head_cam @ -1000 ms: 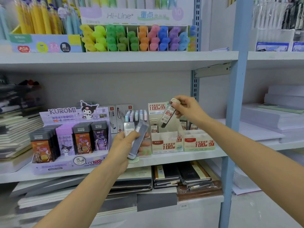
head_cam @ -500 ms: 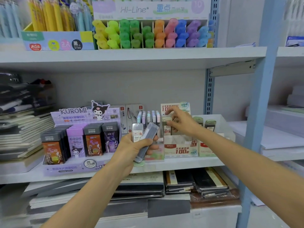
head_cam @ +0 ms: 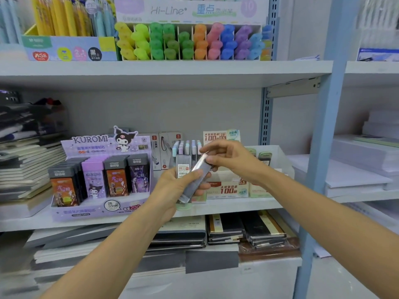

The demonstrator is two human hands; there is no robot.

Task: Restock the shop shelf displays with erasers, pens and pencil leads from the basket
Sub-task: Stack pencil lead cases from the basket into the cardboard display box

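Hovering at the front edge of the shelf [head_cam: 248,207], the left grip [head_cam: 172,186] held lead cases [head_cam: 195,180]; the right grip [head_cam: 228,160] pinched their top.

Glossy grey plastic lead case [head_cam: 195,179], printed cardboard display box [head_cam: 101,203], smooth painted metal shelf [head_cam: 164,71], cling-wrapped notebooks [head_cam: 267,236].

A grey lead case [head_cam: 195,180] is held by the left hand [head_cam: 172,186] and pinched at its top by the right hand [head_cam: 231,158] before the white lead box [head_cam: 226,187].

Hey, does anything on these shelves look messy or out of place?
Yes. On the bottom shelf the notebooks lie in slanted, uneven piles, and a grey cover hangs over the shelf's front edge.
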